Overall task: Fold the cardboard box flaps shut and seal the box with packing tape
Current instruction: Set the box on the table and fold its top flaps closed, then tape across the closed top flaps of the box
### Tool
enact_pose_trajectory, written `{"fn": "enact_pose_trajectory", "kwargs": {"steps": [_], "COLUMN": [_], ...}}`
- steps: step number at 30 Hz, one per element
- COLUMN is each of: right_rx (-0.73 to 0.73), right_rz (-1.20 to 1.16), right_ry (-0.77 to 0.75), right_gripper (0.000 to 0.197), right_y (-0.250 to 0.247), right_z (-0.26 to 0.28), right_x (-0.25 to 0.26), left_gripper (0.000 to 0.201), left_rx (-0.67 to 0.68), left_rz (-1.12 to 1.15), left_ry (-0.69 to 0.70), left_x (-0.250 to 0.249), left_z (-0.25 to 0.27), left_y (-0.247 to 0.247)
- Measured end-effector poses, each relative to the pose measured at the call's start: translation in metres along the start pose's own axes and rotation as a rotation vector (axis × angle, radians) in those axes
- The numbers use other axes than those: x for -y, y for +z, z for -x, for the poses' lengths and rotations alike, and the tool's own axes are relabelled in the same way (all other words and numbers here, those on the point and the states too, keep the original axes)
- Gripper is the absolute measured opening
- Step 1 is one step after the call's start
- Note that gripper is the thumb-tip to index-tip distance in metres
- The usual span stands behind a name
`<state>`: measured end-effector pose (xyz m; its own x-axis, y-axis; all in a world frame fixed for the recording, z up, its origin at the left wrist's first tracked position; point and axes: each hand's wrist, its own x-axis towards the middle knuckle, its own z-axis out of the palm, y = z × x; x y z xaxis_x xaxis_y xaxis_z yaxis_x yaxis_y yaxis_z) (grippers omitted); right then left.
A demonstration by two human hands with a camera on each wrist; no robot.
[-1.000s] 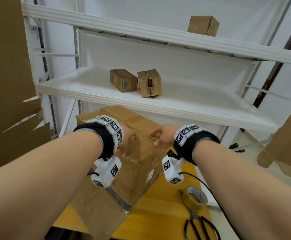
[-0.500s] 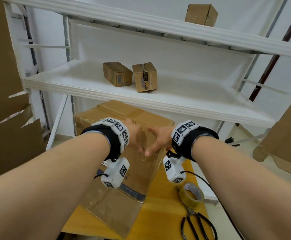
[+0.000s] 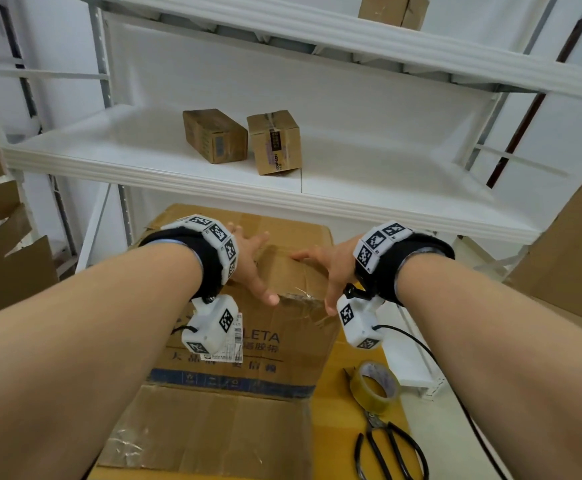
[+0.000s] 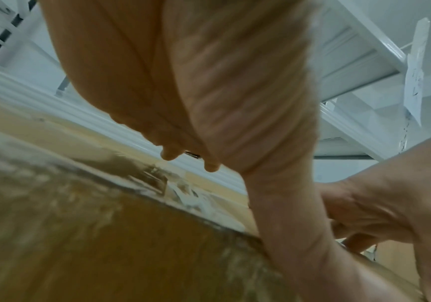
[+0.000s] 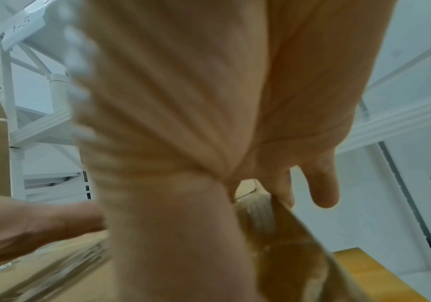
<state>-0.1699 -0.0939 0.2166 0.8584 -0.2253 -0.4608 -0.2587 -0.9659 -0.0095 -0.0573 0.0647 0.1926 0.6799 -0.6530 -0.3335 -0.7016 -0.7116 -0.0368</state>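
Nearest the person, on the yellow wooden table point(image 3: 351, 427), lie a pair of black-handled scissors point(image 3: 391, 452) and, just beyond them, a roll of yellowish clear packing tape point(image 3: 374, 383). Neither is in a hand; both lie to the right of the box and apart from it.

The large brown cardboard box with blue printed lettering point(image 3: 248, 344) stands on the table under the lower white metal shelf point(image 3: 144, 161). One long flap point(image 3: 209, 431) hangs outward toward the person and is not folded in. The top face shows wrinkled old tape near its front edge.

The left hand point(image 3: 251, 265) lies spread on the top panel, fingers straight, thumb reaching to the front edge. The right hand point(image 3: 324, 268) is likewise spread and flat near the box's right front corner, thumb over the edge. Neither hand grips anything; both appear to press the top panels down. The wrist views are blurred and add little.

Judgement: the task is at an early stage. The top panels appear closed or nearly closed, no fresh tape can be seen applied, and the near hanging flap remains. Taping and cutting are outstanding.

Beyond, two small brown cartons point(image 3: 241, 140) sit on the lower shelf.
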Motion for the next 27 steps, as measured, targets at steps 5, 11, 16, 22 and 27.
{"fn": "enact_pose_trajectory", "kwargs": {"steps": [5, 11, 16, 22, 27], "right_rx": [0.051, -0.039, -0.061, -0.210, -0.573], "right_rz": [-0.145, -0.256, -0.278, -0.754, -1.116], "right_ry": [0.011, 0.065, 0.083, 0.013, 0.321], "right_gripper": [0.111, 0.128, 0.123, 0.088, 0.049], "right_y": [-0.004, -0.002, 0.000, 0.019, 0.052], "right_z": [-0.008, -0.011, -0.008, -0.005, -0.026], "right_x": [-0.010, -0.026, -0.033, -0.050, -0.079], "left_gripper": [0.146, 0.156, 0.142, 0.126, 0.111], "left_rx": [0.086, 0.078, 0.059, -0.005, -0.161], "left_rz": [0.077, 0.106, 0.115, 0.085, 0.131], "left_ry": [0.070, 0.072, 0.001, -0.042, 0.004], "left_x": [0.002, -0.005, -0.013, -0.026, -0.058], "left_z": [-0.008, -0.014, -0.018, -0.011, -0.012], "left_y": [-0.003, -0.002, 0.002, 0.003, 0.013]}}
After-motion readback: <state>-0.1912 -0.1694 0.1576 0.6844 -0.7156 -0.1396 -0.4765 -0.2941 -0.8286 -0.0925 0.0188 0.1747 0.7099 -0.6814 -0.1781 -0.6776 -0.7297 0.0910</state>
